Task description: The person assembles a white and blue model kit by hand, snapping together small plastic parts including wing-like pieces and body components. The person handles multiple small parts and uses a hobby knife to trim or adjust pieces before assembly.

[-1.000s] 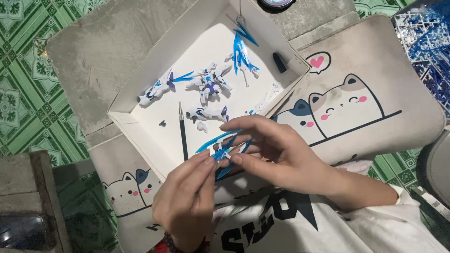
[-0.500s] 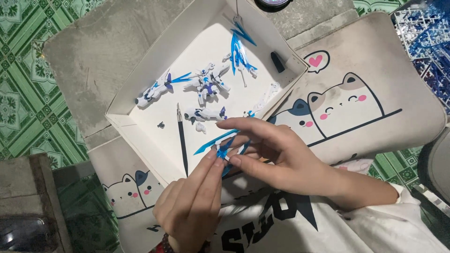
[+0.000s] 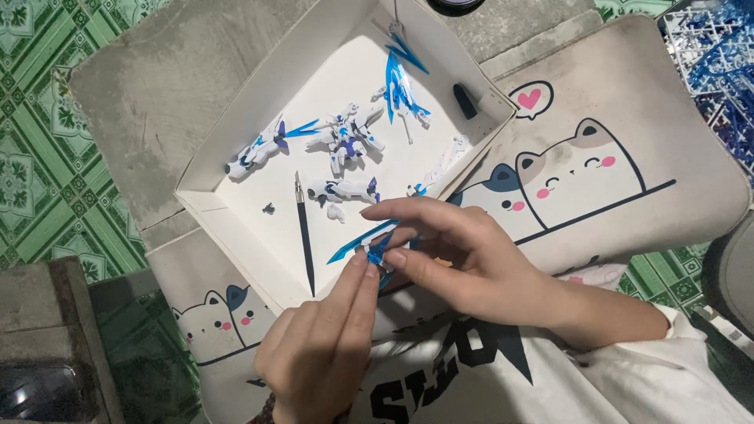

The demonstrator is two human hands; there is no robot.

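Head view: my left hand [image 3: 326, 345] and right hand [image 3: 463, 259] both pinch the blue winged model part [image 3: 375, 250] over the white box lid [image 3: 236, 224], catching drops.

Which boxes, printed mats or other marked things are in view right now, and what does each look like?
White box lid: shallow cardboard tray at centre, holding blue-and-white model parts.
Cat mat: beige, under and right of the tray, cartoon cats and a heart bubble.
Shirt print: dark lettering on white fabric, bottom centre.
Blue part: pinched between left hand and right hand.
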